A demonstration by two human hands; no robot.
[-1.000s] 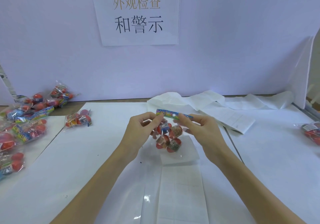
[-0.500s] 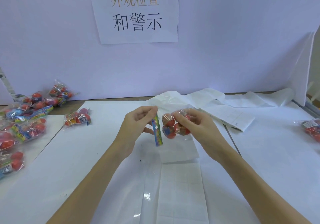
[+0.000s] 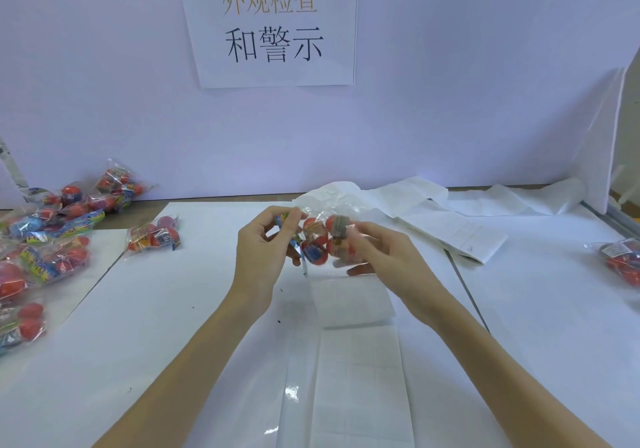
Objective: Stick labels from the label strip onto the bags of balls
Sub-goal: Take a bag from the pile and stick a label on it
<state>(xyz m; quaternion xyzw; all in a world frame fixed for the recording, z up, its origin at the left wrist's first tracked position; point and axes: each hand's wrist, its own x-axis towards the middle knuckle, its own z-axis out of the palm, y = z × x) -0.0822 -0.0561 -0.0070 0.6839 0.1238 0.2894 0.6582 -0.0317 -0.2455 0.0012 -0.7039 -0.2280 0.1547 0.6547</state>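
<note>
Head view shows both hands lifted a little above the counter (image 3: 173, 326), with one bag of balls (image 3: 323, 240) held between them. The left hand (image 3: 263, 250) pinches the coloured header end of the bag, and the right hand (image 3: 377, 257) holds the clear plastic on the other side, its fingers curled around it. I think the bag is held up like this so that a flat face can be found for a label; no peeled label is visible on either hand, though the bag is a bit blurred, so I cannot be sure.

The label strip (image 3: 360, 378) lies on the counter just below the bag, toward the person, ready for the next label. To the left of the held bag there is one single bag (image 3: 154, 236), and further left a pile of bags (image 3: 52, 236) at the counter edge. To the right of the held bag, well apart, one more bag (image 3: 623, 257) lies, perhaps in the finished place. Behind the held bag lies used backing paper (image 3: 450, 219).

Compared with one second ago, the bag is turned: then the header was on top and horizontal with the balls hanging below, now the header points down on the left side and the balls are beside it.
</note>
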